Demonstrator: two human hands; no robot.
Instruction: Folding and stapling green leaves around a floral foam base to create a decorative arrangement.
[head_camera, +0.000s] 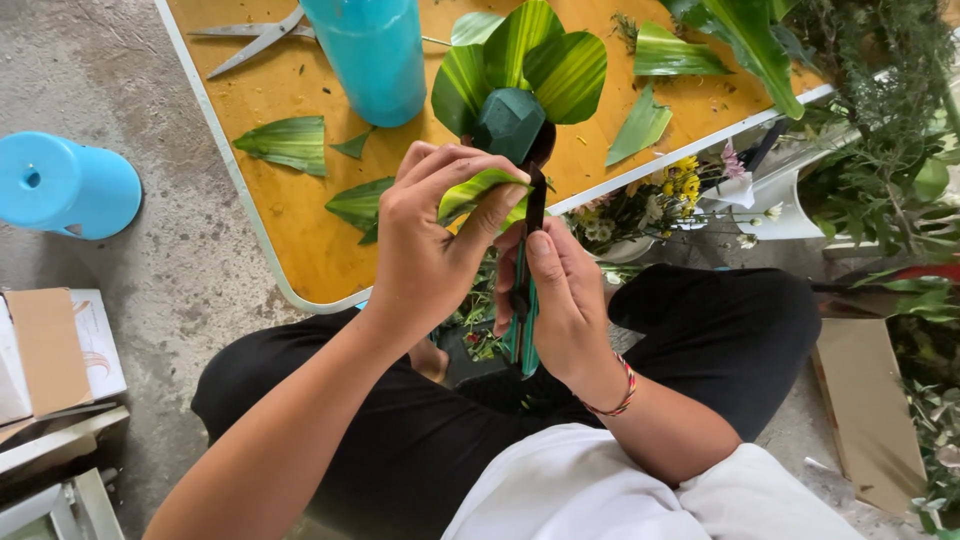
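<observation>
- Closest in: the right hand (565, 300) is wrapped around a dark holder stem (530, 240) with teal strips hanging off it. The stem's long axis runs pretty much up and down the picture, top end pointing away toward the table. Its lower end is hidden behind the palm.
- The left hand (425, 250) has thumb and fingers pinched shut on a folded striped green leaf (478, 192), held right against the stem just under the head.
- At the stem's top sits a dark green foam block (508, 122), faceted, with three rounded striped leaf loops (545, 65) fanned around it. All of it hovers over the near edge of the orange table (300, 250).
- Left edge of the picture, on the floor: a flat brown cardboard piece (48, 350) on a white box. The print's too small to make out.
- On the table: cut leaf scraps (290, 140) near its left edge, a teal cylinder (375, 55) farther back with its top cut off, and scissors (255, 38) at the far edge.
- A blue stool (60, 185) stands on the floor, left of the table.
- Right side: flower buckets (690, 195), mostly hidden by foliage.
</observation>
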